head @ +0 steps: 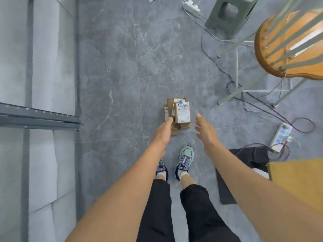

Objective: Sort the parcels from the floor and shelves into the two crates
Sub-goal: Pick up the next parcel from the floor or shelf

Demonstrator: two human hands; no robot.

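Note:
A small pile of brown cardboard parcels [178,116] with white shipping labels lies on the grey marble floor ahead of my feet. The top parcel [182,113] is a narrow box with a barcode label. My left hand [163,132] reaches down at the pile's left side, its fingertips at the edge of the boxes, fingers straight. My right hand [206,131] hovers just right of the pile, fingers spread and relaxed, holding nothing. No crate shows clearly in this view.
A grey metal shelf frame [40,116] stands at the left. A wooden stool [288,48] on pale legs and a green plastic stool [229,13] stand at the right, with cables and power strips [281,137] across the floor. A yellow-brown surface [297,177] is at lower right.

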